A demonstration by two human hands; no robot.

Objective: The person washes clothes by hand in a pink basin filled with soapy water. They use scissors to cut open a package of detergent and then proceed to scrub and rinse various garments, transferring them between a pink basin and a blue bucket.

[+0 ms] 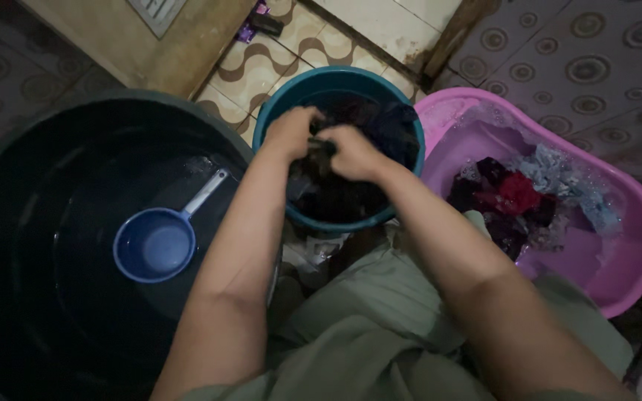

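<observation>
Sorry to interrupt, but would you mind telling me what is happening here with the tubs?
A person is washing clothes by hand. Both the left hand and the right hand grip a dark wet garment over a teal bucket full of dark laundry. To the right, a pink tub holds soapy water with red, dark and light blue clothes. To the left, a blue dipper floats in a large dark basin of water.
</observation>
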